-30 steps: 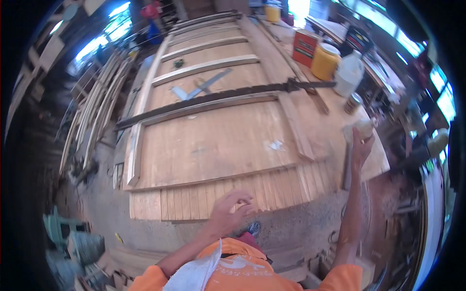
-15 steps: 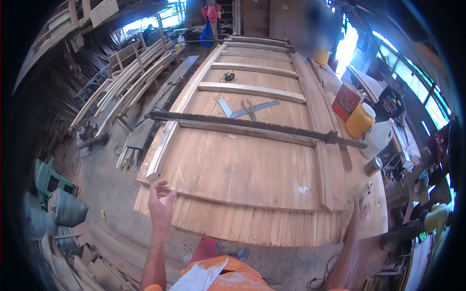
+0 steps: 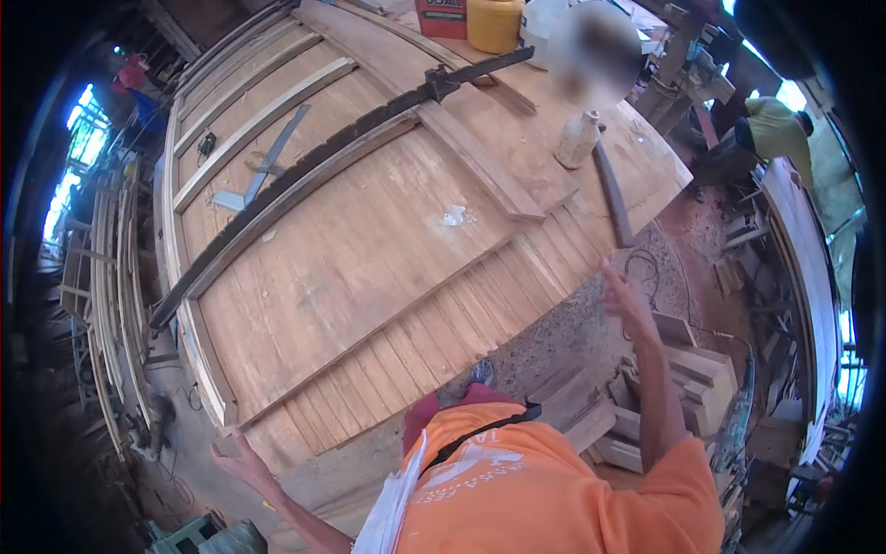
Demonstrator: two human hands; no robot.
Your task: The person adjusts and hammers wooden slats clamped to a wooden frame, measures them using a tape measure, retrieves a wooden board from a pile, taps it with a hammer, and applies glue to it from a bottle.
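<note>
My left hand (image 3: 242, 460) is open, its fingers spread just off the near left corner of a framed wooden panel (image 3: 341, 295). My right hand (image 3: 624, 294) hangs beyond the right edge of the work surface, near the lower end of a dark wood strip (image 3: 611, 189). Its fingers look apart, with nothing in them. Across the panel lies a long dark bar clamp (image 3: 305, 175). Behind the bar, a metal square (image 3: 277, 152) rests on the plywood. Slatted boards (image 3: 415, 365) stick out from under the panel's near edge.
A whitish bottle (image 3: 578, 140) stands at the right, with a yellow container (image 3: 495, 26) and red tin (image 3: 441, 17) behind. Wood offcuts (image 3: 683, 374) are piled beside my right arm. A person in a yellow shirt (image 3: 780, 129) bends at the far right. Long timber strips (image 3: 115, 295) lean left.
The view has swung to the right, so the panel now appears tilted. My right hand has come away from the tabletop to beyond its edge. My left hand stays near the panel's corner.
</note>
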